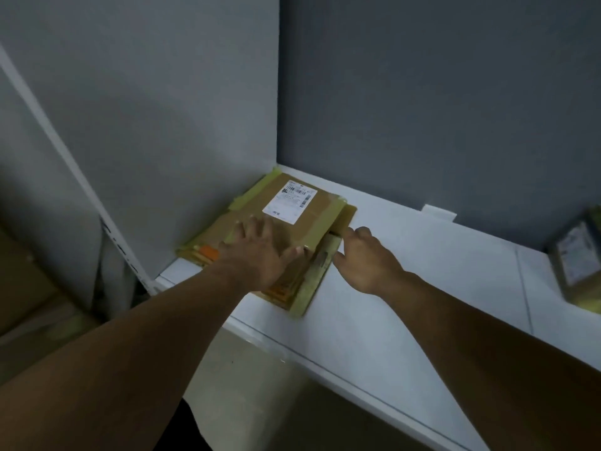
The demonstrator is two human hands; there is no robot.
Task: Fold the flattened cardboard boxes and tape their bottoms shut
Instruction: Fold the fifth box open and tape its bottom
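A pile of flat brown cardboard boxes (325, 218) with a white paper label (289, 201) on top is found in the far left corner of the white table (406, 288), pushed right up against the grey walls (162, 125). The left hand (260, 252) is laid flat on the pile, fingers straight and spread. The right hand (364, 258) is set at the pile's right edge with fingers bent; whether any cardboard is gripped cannot be told. Another brown box (579, 255), blurred, is seen far off at the right.
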